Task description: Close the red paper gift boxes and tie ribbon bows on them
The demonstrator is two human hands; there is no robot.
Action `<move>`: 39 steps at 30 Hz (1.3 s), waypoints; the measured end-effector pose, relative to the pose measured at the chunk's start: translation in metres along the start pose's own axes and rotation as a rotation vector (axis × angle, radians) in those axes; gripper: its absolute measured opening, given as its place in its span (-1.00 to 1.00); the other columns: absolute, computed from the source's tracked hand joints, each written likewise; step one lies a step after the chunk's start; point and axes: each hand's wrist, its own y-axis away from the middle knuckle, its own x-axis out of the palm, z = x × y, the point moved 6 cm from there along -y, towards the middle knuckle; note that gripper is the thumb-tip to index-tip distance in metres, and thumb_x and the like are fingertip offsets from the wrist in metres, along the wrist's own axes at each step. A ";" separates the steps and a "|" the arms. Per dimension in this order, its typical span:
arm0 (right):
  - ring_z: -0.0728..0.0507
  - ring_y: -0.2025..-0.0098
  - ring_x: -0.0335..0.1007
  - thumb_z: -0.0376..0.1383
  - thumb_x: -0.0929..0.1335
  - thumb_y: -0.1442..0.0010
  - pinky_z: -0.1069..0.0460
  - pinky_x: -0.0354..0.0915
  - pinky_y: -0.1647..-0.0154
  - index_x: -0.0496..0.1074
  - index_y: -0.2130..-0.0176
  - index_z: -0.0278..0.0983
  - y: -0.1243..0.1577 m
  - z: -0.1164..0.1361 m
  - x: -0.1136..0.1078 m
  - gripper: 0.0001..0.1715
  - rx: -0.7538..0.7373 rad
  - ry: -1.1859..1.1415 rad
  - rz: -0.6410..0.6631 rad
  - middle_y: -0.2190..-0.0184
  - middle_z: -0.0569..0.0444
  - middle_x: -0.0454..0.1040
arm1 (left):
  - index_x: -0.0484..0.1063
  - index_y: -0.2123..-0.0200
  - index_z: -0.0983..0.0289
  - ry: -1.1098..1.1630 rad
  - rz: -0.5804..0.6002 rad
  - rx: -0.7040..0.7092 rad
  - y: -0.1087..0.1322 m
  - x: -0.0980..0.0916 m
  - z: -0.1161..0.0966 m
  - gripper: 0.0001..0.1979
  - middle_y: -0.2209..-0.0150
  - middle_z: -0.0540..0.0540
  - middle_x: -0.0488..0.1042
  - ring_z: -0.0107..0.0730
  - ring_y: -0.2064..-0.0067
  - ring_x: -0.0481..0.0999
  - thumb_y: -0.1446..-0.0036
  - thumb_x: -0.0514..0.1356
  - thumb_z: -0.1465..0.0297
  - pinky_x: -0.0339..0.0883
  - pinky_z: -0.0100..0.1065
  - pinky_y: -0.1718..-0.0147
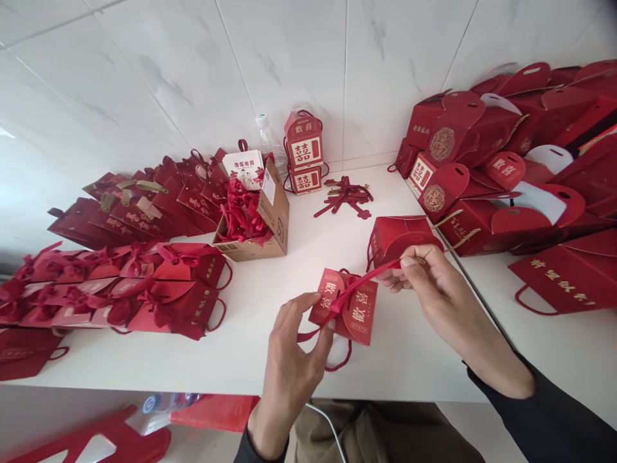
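A small red gift box (359, 315) with gold characters lies on the white table, a red ribbon (369, 275) running across its top to a knot or loop at the middle. My left hand (299, 344) is at the box's left side, thumb and forefinger closing on the ribbon near the knot. Up and to the right, my right hand (429, 286) pinches the ribbon's other end and holds it taut. Just behind that hand stands another red box (398, 235), partly hidden by it. A dark red cord handle hangs from the small box's front.
A cardboard box (277, 222) of red ribbons stands behind, left of centre. Rows of ribboned boxes (168, 302) fill the left, with red bags (178, 199) behind them. Stacked red boxes (463, 128) crowd the right. Knotted cords (344, 196) and a plastic bottle (270, 141) are near the wall.
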 end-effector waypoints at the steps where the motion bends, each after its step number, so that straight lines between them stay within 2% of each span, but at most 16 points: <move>1: -0.26 0.21 0.53 0.06 0.31 -0.44 -0.13 0.43 0.16 0.32 0.17 -0.17 0.001 0.000 -0.002 -0.63 0.006 0.028 -0.001 0.31 0.03 0.55 | 0.41 -0.09 0.11 -0.008 0.007 0.005 0.000 -0.001 -0.002 -0.71 -0.02 0.11 0.56 -0.21 -0.02 0.52 -0.31 0.22 0.37 0.52 -0.13 0.04; 4: -0.29 0.22 0.53 0.03 0.32 -0.38 -0.10 0.39 0.29 0.41 0.17 -0.18 0.005 0.003 -0.007 -0.67 0.002 0.267 0.047 0.25 0.00 0.57 | 0.33 -0.17 0.11 -0.054 -0.006 0.046 -0.002 -0.008 -0.016 -0.62 -0.08 0.14 0.52 -0.16 -0.08 0.49 -0.31 0.20 0.37 0.45 -0.07 -0.02; 6: -0.30 0.15 0.52 0.01 0.31 -0.37 -0.08 0.35 0.35 0.46 0.08 -0.18 0.007 0.012 -0.009 -0.65 -0.055 0.406 0.020 0.14 -0.03 0.56 | 0.31 -0.19 0.12 -0.075 -0.026 0.093 -0.007 -0.011 -0.028 -0.62 -0.09 0.14 0.50 -0.15 -0.09 0.47 -0.32 0.19 0.36 0.41 -0.08 -0.02; 8: -0.29 0.09 0.49 -0.04 0.28 -0.42 -0.08 0.36 0.29 0.45 -0.01 -0.18 0.008 0.026 -0.008 -0.66 -0.161 0.457 -0.047 0.05 -0.04 0.53 | 0.37 -0.12 0.14 -0.102 -0.036 0.138 -0.014 -0.009 -0.039 -0.69 -0.04 0.13 0.52 -0.15 -0.06 0.46 -0.33 0.19 0.37 0.38 -0.09 0.00; 10: -0.28 0.07 0.45 -0.11 0.27 -0.44 -0.10 0.36 0.20 0.44 0.03 -0.19 0.006 0.038 0.001 -0.73 -0.269 0.487 -0.045 0.08 -0.03 0.51 | 0.43 -0.04 0.17 -0.153 -0.035 0.163 -0.022 -0.002 -0.045 -0.75 0.02 0.12 0.54 -0.13 -0.01 0.46 -0.31 0.21 0.38 0.34 -0.08 0.01; 12: -0.29 0.08 0.43 -0.16 0.27 -0.41 -0.12 0.34 0.16 0.41 0.10 -0.19 0.004 0.043 0.011 -0.81 -0.333 0.518 -0.002 0.14 -0.02 0.50 | 0.47 0.00 0.18 -0.201 -0.028 0.166 -0.029 0.007 -0.046 -0.77 0.07 0.13 0.56 -0.11 0.04 0.45 -0.28 0.25 0.40 0.32 -0.07 0.03; 14: -0.29 0.12 0.41 -0.19 0.29 -0.39 -0.11 0.32 0.20 0.37 0.12 -0.19 0.004 0.044 0.016 -0.86 -0.354 0.531 -0.011 0.16 -0.01 0.49 | 0.51 0.07 0.18 -0.214 -0.029 0.164 -0.034 0.014 -0.045 -0.82 0.12 0.12 0.57 -0.12 0.09 0.45 -0.25 0.26 0.42 0.31 -0.08 0.07; 19: -0.26 0.20 0.33 -0.26 0.33 -0.38 -0.12 0.28 0.13 0.27 0.14 -0.18 0.016 0.054 0.011 -0.90 -0.477 0.515 -0.201 0.24 0.02 0.37 | 0.53 0.19 0.19 -0.086 -0.059 0.125 -0.035 0.015 -0.038 -0.87 0.17 0.09 0.57 -0.20 0.13 0.47 -0.26 0.22 0.50 0.36 -0.17 0.12; 21: -0.27 0.17 0.32 -0.28 0.33 -0.41 -0.14 0.26 0.08 0.29 0.16 -0.17 0.018 0.055 0.015 -0.93 -0.503 0.518 -0.145 0.23 0.03 0.36 | 0.54 0.18 0.18 -0.047 -0.059 0.115 -0.034 0.014 -0.036 -0.86 0.16 0.07 0.58 -0.22 0.11 0.48 -0.27 0.22 0.51 0.37 -0.19 0.11; 23: -0.29 0.15 0.32 -0.27 0.30 -0.44 -0.17 0.26 0.06 0.35 0.16 -0.18 0.018 0.050 0.024 -0.95 -0.496 0.532 -0.013 0.22 0.01 0.37 | 0.54 0.16 0.18 -0.030 -0.056 0.116 -0.034 0.013 -0.034 -0.85 0.14 0.06 0.59 -0.23 0.09 0.48 -0.28 0.21 0.52 0.38 -0.20 0.10; 25: -0.31 0.11 0.32 -0.26 0.27 -0.48 -0.19 0.27 0.04 0.41 0.09 -0.19 0.015 0.043 0.033 -0.87 -0.460 0.534 0.116 0.19 -0.01 0.38 | 0.54 0.16 0.18 -0.019 -0.051 0.118 -0.033 0.013 -0.034 -0.85 0.14 0.06 0.58 -0.24 0.08 0.48 -0.29 0.21 0.51 0.39 -0.21 0.09; 28: -0.30 0.05 0.31 -0.25 0.26 -0.49 -0.19 0.29 0.03 0.43 -0.01 -0.21 0.010 0.033 0.040 -0.81 -0.388 0.475 0.223 0.13 -0.03 0.37 | 0.52 0.09 0.17 -0.014 -0.031 0.123 -0.030 0.013 -0.034 -0.83 0.10 0.08 0.57 -0.25 0.04 0.47 -0.31 0.21 0.49 0.41 -0.23 0.07; 30: -0.27 0.06 0.31 -0.27 0.27 -0.48 -0.16 0.29 0.05 0.43 0.07 -0.20 0.008 0.032 0.042 -0.85 -0.368 0.429 0.252 0.16 0.00 0.37 | 0.46 -0.03 0.18 -0.009 -0.017 0.125 -0.026 0.011 -0.034 -0.74 0.05 0.10 0.55 -0.25 0.00 0.47 -0.29 0.22 0.50 0.42 -0.24 0.05; 32: -0.25 0.08 0.32 -0.28 0.26 -0.48 -0.14 0.29 0.07 0.41 0.15 -0.18 0.006 0.033 0.042 -0.85 -0.354 0.409 0.261 0.18 0.03 0.38 | 0.41 -0.05 0.19 -0.003 -0.023 0.109 -0.022 0.008 -0.032 -0.70 0.04 0.12 0.52 -0.26 -0.01 0.48 -0.27 0.23 0.50 0.43 -0.25 0.05; 35: -0.23 0.13 0.34 -0.26 0.24 -0.51 -0.12 0.30 0.10 0.37 0.16 -0.17 0.006 0.031 0.042 -0.84 -0.303 0.395 0.253 0.19 0.06 0.40 | 0.45 0.14 0.18 0.012 -0.044 0.053 -0.016 0.002 -0.023 -0.89 0.08 0.10 0.51 -0.31 0.05 0.52 -0.31 0.20 0.48 0.44 -0.30 0.10; 39: -0.23 0.14 0.33 -0.27 0.23 -0.51 -0.10 0.30 0.14 0.32 0.16 -0.18 0.011 0.031 0.042 -0.86 -0.336 0.416 0.222 0.19 0.06 0.41 | 0.45 0.23 0.17 0.040 -0.034 0.020 -0.012 0.000 -0.016 -0.92 0.12 0.06 0.53 -0.38 0.12 0.53 -0.34 0.18 0.45 0.43 -0.36 0.17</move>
